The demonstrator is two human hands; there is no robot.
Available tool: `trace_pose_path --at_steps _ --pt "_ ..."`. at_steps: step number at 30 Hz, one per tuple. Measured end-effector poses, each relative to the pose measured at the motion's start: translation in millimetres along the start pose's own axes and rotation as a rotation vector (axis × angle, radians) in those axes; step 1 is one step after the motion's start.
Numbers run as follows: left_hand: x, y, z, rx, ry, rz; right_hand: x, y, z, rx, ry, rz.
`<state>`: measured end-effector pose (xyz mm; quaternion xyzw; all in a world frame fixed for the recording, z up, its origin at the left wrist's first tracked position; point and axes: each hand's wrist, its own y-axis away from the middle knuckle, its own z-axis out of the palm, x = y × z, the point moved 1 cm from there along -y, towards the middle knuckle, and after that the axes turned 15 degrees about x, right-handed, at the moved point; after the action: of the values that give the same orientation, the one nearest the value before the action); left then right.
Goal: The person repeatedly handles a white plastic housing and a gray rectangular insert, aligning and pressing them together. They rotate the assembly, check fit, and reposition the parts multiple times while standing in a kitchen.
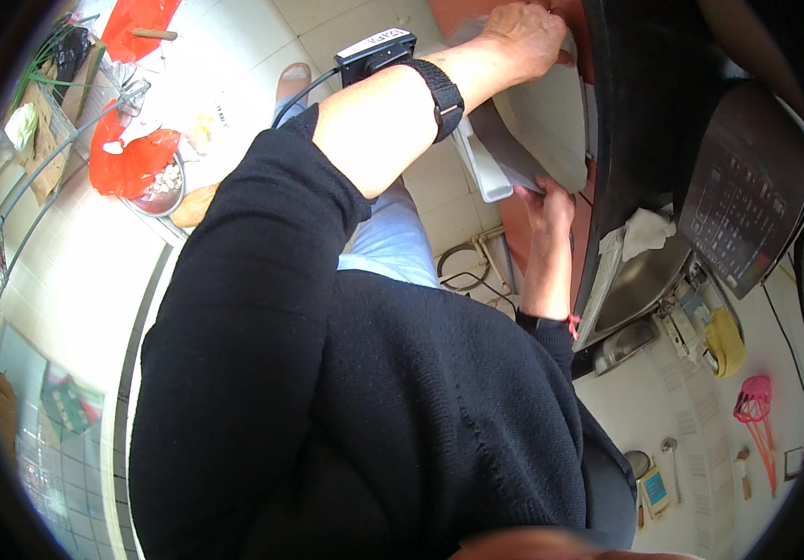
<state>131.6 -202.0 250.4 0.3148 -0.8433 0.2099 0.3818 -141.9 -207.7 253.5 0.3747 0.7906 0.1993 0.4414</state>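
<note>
Fingers of the left hand (525,42) curl at the far end of a pale bin (549,117), beside clear plastic (465,31); exactly what they close on cannot be told. The right hand (551,210) grips the near edge of the same bin, thumb and fingertips bent against it. The 2 hands sit well apart, at opposite ends of the bin, which lies between them, tilted, against a red-brown cabinet (517,238). A white lip (489,182) runs along its left side, and the inner wall near the right hand is in grey shadow.

A black strap (445,98) circles the left forearm, and a black device (374,58) with a cable sits beside it. Red string (573,326) shows at the right wrist. Both arms wear black sleeves, the left sleeve (243,243) pushed up near the elbow.

To the right of the bin is a metal sink (644,285) with a white cloth (649,231) at its edge; a yellow cloth (725,343) lies beyond. Over on the left, 1 red plastic bag (131,159) overlaps a metal bowl (170,198) holding small white pieces. Below the left forearm, 1 foot (293,84) stands on pale floor tiles (346,37).
</note>
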Motion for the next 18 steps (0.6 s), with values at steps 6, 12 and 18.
trace_pose_path --at_steps 6,12,18 --pt "-6.7 0.9 10.9 -0.083 0.07 -0.078 -14.6 19.8 -25.8 -0.021 0.05 -0.026" --pt "-3.0 4.1 12.7 -0.142 0.074 0.005 3.9 -14.1 -24.0 -0.045 -0.021 -0.008" --pt "1.3 6.7 12.5 0.039 0.009 0.056 10.5 -29.4 -19.9 -0.063 -0.002 0.028"
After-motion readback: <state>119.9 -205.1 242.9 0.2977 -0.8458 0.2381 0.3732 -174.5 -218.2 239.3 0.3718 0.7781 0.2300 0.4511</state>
